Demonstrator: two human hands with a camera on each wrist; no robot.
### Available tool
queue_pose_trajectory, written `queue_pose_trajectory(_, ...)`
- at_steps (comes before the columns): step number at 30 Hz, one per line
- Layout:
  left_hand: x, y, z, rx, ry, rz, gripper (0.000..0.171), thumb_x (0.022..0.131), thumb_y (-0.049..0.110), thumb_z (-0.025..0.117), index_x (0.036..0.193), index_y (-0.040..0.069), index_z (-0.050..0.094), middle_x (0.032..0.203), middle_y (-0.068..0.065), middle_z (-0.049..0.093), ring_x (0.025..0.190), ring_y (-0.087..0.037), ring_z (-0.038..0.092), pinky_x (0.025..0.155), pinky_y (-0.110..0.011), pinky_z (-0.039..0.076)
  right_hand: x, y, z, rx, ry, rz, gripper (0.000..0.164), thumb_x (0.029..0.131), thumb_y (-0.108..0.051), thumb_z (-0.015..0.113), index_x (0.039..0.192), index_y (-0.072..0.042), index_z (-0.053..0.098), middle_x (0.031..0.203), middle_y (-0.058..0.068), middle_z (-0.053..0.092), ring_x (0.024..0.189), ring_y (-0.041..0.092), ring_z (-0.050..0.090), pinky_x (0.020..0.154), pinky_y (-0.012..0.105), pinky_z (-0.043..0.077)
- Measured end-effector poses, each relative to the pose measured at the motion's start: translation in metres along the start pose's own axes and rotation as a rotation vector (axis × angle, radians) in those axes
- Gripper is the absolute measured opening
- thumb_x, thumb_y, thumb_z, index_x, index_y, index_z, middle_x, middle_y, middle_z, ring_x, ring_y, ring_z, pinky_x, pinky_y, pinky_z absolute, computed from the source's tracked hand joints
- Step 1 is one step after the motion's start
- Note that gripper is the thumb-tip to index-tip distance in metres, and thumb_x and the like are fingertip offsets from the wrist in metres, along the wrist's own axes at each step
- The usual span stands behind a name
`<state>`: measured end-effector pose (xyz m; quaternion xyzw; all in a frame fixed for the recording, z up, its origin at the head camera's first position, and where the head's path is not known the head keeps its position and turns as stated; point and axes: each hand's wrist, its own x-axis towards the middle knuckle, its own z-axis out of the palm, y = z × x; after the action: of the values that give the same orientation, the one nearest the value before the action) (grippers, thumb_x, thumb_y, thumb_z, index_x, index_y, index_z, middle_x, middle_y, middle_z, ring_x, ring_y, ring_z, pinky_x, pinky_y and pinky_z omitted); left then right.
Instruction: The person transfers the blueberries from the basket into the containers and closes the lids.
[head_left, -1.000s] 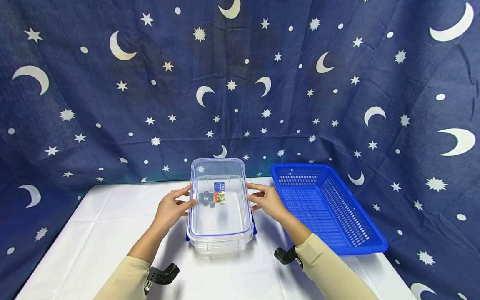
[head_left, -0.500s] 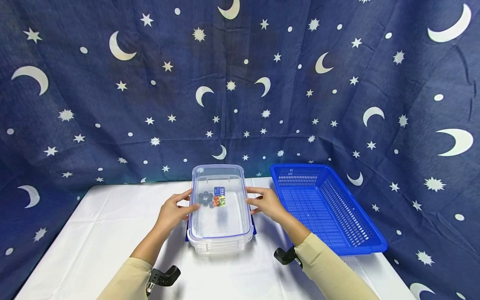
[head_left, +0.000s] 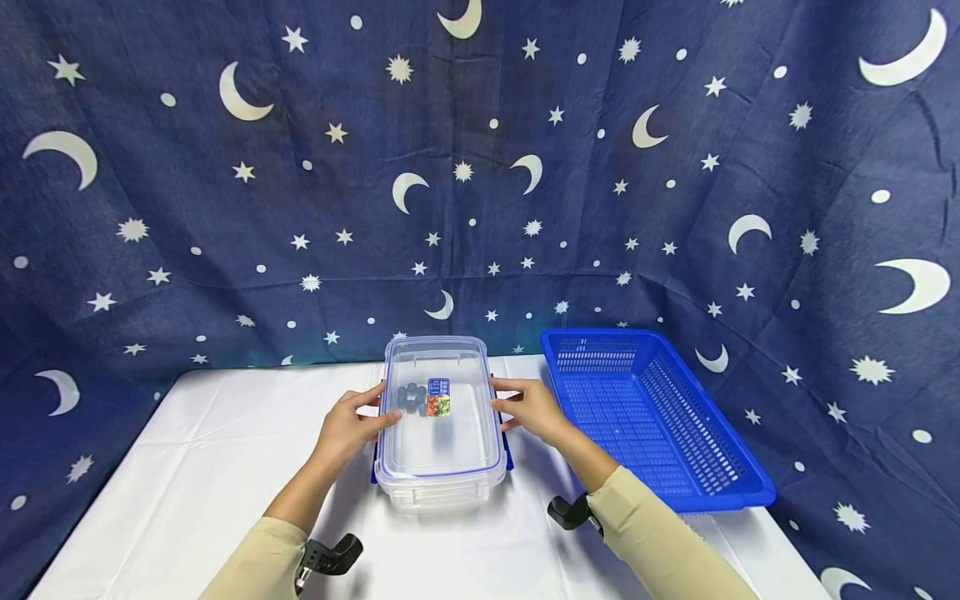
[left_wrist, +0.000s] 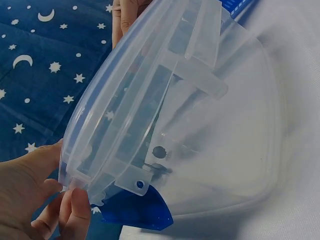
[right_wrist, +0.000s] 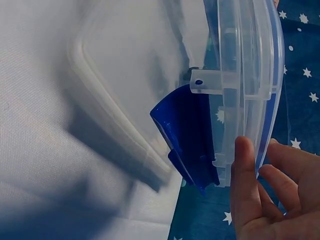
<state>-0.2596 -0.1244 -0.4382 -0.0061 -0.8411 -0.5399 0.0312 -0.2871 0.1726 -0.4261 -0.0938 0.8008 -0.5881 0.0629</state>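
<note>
A clear plastic food container (head_left: 435, 498) stands on the table with its clear lid (head_left: 461, 446), edged in blue, lying over its top. The lid bears a printed fruit label (head_left: 438, 397). Several dark round pieces (head_left: 411, 398) show through it. My left hand (head_left: 352, 421) pinches the lid's left edge, thumb on top and fingers beneath. At the opposite edge, my right hand (head_left: 528, 408) pinches the lid likewise. Blue side latches hang outward, one by the left fingers (left_wrist: 75, 212) and another latch (right_wrist: 187, 135) on the right side.
To the right of the container stands a blue perforated basket (head_left: 645, 433). The table (head_left: 225, 442) has a white cloth, and a dark blue curtain (head_left: 480, 208) with moons and stars hangs behind and at the sides.
Both hands have lowered the lid's far edge toward the container, so it lies flatter over it. The left thumb has slid slightly inward on the lid. The basket stays where it was.
</note>
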Motion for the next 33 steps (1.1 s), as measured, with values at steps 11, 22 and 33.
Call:
queue_pose_trajectory(11,0.0011,-0.0033,0.0023,0.018,-0.010,0.028,0.061,0.084,0.014,0.078,0.139,0.002,0.054,0.111,-0.020,0.056,0.071,-0.009,0.064,0.058,-0.020,0.057,-0.0009,0.0022,0.0007,-0.031,0.018,0.008,0.041,0.090,0.000,0.068,0.130,0.005,0.060,0.131,0.024,0.060,0.064,0.014,0.064,0.062,0.040,0.063)
queue_pose_trajectory(22,0.0013,-0.0070,0.0040,0.015,-0.020,0.020,0.060,0.085,0.013,0.077,0.139,0.001,0.053,0.111,-0.019,0.054,0.068,-0.006,0.061,0.057,-0.018,0.055,-0.0008,0.0033,0.0008,-0.025,0.022,0.023,0.041,0.090,0.000,0.068,0.129,0.006,0.060,0.130,0.025,0.060,0.063,0.019,0.066,0.067,0.046,0.063)
queue_pose_trajectory(33,0.0009,-0.0086,0.0042,-0.003,-0.028,0.003,0.060,0.086,0.016,0.077,0.140,0.002,0.053,0.112,-0.019,0.055,0.077,-0.011,0.066,0.061,-0.020,0.058,-0.0001,0.0047,-0.0003,0.000,0.014,0.041,0.042,0.090,0.000,0.068,0.130,0.005,0.060,0.131,0.023,0.060,0.070,0.012,0.066,0.062,0.033,0.063)
